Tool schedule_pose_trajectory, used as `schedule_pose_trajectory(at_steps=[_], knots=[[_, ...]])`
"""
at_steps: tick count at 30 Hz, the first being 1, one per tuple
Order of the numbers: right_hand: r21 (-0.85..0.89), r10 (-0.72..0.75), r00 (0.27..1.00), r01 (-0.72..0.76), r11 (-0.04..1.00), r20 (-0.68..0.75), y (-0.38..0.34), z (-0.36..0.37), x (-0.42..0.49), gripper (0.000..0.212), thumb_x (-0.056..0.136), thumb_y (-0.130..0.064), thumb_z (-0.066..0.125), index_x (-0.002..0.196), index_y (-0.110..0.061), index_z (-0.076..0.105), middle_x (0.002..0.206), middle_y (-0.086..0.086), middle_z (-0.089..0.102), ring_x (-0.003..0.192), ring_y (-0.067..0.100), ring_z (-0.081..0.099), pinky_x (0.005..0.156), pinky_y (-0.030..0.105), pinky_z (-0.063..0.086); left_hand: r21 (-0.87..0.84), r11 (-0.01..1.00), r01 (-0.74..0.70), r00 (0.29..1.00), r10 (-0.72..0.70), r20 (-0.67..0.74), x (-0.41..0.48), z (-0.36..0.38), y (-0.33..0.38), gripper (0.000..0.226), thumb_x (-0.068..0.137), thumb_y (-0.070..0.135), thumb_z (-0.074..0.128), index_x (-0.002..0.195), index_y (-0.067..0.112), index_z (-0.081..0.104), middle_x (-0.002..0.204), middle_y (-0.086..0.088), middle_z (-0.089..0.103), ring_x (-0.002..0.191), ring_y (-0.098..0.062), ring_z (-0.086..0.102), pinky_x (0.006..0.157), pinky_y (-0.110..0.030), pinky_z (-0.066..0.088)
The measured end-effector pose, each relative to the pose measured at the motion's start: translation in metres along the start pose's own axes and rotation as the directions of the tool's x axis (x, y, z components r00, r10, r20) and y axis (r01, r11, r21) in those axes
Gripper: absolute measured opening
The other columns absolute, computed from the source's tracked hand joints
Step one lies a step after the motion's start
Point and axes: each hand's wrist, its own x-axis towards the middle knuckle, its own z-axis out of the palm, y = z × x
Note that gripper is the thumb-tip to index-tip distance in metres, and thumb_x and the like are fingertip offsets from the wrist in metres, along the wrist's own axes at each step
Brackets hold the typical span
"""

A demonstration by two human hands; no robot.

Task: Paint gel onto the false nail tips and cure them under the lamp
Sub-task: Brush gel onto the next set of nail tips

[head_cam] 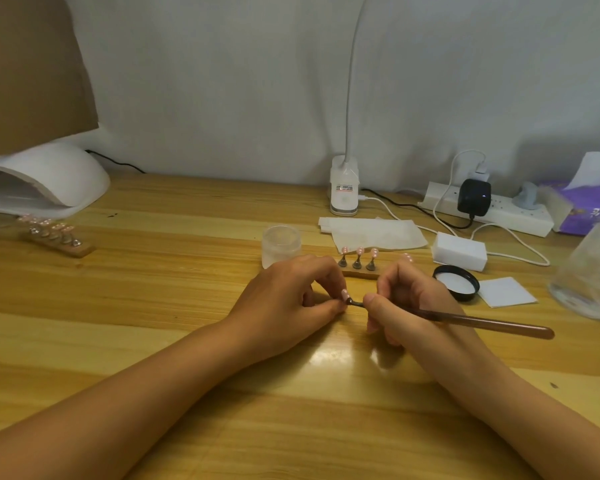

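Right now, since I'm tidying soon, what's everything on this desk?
curing lamp: one, white, far left
left stand: one, wooden, by curing lamp
centre stand: one, wooden, middle
jar: one, frosted, beside centre stand
lid: one, black, centre right
desk lamp: one, white, back centre
power strip: one, white, back right
tissue pack: one, purple, far right
brush: one, brown, front centre
nail tip: one, pink, at brush tip
left hand: pinches nail tip
right hand: grips brush
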Motion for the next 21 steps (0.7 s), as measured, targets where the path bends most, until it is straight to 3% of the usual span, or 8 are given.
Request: schedule_pose_trajectory(at_steps=[8,15,21], knots=[[0.034,-0.022,1.000,0.022,0.999,-0.006,-0.0025,-0.0008,0.0011,0.013,0.088,-0.018,0.065,0.088,-0.010,0.055,0.073,0.003,0.071,0.057,0.002,0.063,0.050,0.010,0.044,-0.013,1.000,0.004,1.000,-0.004,-0.009,0.0002,0.0001,-0.0005,0.012,0.084,0.026,0.075,0.087,0.031,0.065,0.089,0.018,0.064,0.065,-0.005,0.059,0.058,-0.024,0.045],[-0.095,-0.040,0.999,0.040,0.995,0.003,-0.0016,-0.0005,-0.0002,0.013,0.085,-0.008,0.066,0.080,-0.010,0.054,0.066,0.008,0.061,0.058,0.013,0.056,0.051,0.024,0.046,-0.015,1.000,0.013,1.000,-0.013,-0.008,0.0002,-0.0003,-0.0005,0.012,0.082,0.029,0.077,0.085,0.032,0.066,0.088,0.018,0.064,0.065,-0.003,0.057,0.057,-0.016,0.039],[0.088,0.004,0.997,0.003,0.996,-0.081,0.0015,-0.0032,0.0002,0.010,0.088,-0.009,0.063,0.088,-0.010,0.053,0.058,-0.003,0.055,0.051,0.005,0.050,0.047,0.015,0.041,-0.024,0.999,0.029,1.000,-0.029,-0.010,0.0005,-0.0005,0.0009,0.011,0.083,0.032,0.077,0.085,0.031,0.066,0.089,0.017,0.064,0.063,-0.004,0.056,0.059,-0.020,0.041]])
